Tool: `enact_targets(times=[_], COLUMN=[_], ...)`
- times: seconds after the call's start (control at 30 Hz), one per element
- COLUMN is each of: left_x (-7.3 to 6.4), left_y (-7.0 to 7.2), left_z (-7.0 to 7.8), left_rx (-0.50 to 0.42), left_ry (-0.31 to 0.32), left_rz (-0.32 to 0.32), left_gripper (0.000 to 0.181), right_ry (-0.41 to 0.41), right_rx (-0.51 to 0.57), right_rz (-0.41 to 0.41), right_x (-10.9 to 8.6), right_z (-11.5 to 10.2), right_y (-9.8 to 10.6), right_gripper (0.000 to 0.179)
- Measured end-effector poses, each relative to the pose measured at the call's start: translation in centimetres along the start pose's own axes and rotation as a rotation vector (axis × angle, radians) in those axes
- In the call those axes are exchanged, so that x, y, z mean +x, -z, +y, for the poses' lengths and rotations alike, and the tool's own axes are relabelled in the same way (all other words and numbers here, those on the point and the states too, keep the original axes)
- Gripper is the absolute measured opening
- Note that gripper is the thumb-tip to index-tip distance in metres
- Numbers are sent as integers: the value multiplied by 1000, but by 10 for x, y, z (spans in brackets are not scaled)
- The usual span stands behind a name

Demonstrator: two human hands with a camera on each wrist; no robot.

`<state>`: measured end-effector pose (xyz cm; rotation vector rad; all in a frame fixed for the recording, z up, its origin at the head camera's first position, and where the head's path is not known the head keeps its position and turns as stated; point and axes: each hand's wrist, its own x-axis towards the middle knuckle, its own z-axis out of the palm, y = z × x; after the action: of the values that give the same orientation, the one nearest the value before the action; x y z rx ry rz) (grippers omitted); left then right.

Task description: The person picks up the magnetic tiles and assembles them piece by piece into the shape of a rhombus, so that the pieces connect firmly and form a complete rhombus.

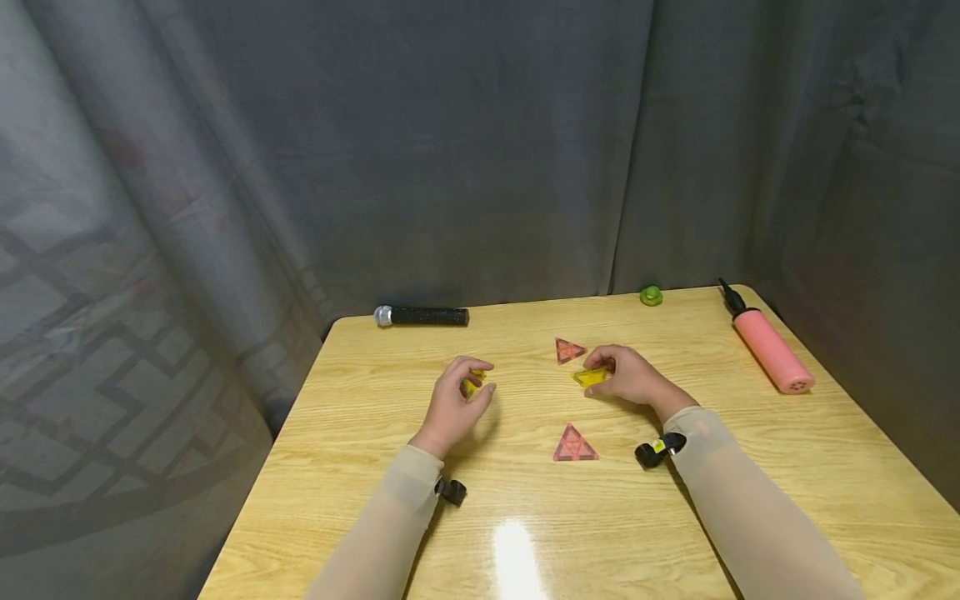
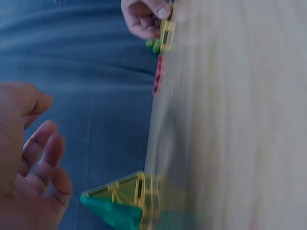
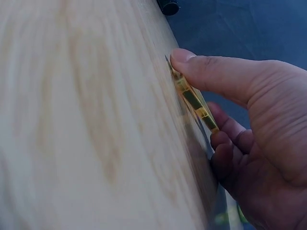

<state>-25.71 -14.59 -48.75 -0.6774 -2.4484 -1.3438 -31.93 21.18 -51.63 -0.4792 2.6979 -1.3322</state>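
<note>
My right hand (image 1: 626, 375) pinches a flat yellow translucent tile (image 1: 589, 378) between thumb and fingers; in the right wrist view the tile (image 3: 194, 100) is tilted, one edge at or just above the tabletop. Over on the left, my left hand (image 1: 456, 402) hovers with relaxed, bent fingers by a small yellow-and-green pointed shape of tiles (image 2: 120, 201) that stands on the table. A gap separates hand and shape in the left wrist view. Two red triangle tiles lie flat, one (image 1: 570, 351) beyond the yellow tile and one (image 1: 575, 444) nearer me.
A black microphone (image 1: 427, 316) lies along the far left edge of the wooden table (image 1: 360, 467). At the back right sit a small green object (image 1: 651, 296) and a pink hand pump (image 1: 772, 350). Grey curtains (image 1: 450, 150) hang behind and beside the table.
</note>
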Motion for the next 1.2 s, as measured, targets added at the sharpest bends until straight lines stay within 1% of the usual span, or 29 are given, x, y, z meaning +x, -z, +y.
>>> enact_targets(times=[0.13, 0.23, 0.47, 0.53, 0.6, 0.7, 0.77, 0.93, 1.07, 1.2], left_x=[-4, -7, -13, -16, -18, -20, -21, -22, -23, -24], left_y=[-9, -16, -32, -36, -40, -46, -49, -52, -53, -56], left_z=[11, 19, 34, 38, 41, 44, 45, 48, 51, 51], left_rx=[18, 4, -14, 0, 28, 84, 117, 151, 149, 176], left_ry=[-18, -23, -79, -79, -89, -123, -161, -241, -257, -262], left_rz=[-141, -251, -481, -540, -583, -611, -618, -643, -672, -682], left_gripper=[28, 27, 35, 37, 39, 40, 40, 42, 43, 41], right_ry=[2, 7, 27, 26, 23, 15, 16, 8, 5, -8], right_rx=[7, 11, 15, 13, 10, 24, 26, 26, 40, 57], right_rz=[1, 12, 45, 45, 43, 49, 56, 68, 65, 79], right_x=[0, -1, -2, -2, -2, -2, -2, -3, -3, -3], right_z=[2, 1, 1, 3, 4, 4, 4, 6, 9, 10], right_y=[0, 0, 1, 2, 2, 3, 4, 5, 6, 6], right_gripper=[42, 41, 43, 45, 46, 48, 49, 50, 52, 51])
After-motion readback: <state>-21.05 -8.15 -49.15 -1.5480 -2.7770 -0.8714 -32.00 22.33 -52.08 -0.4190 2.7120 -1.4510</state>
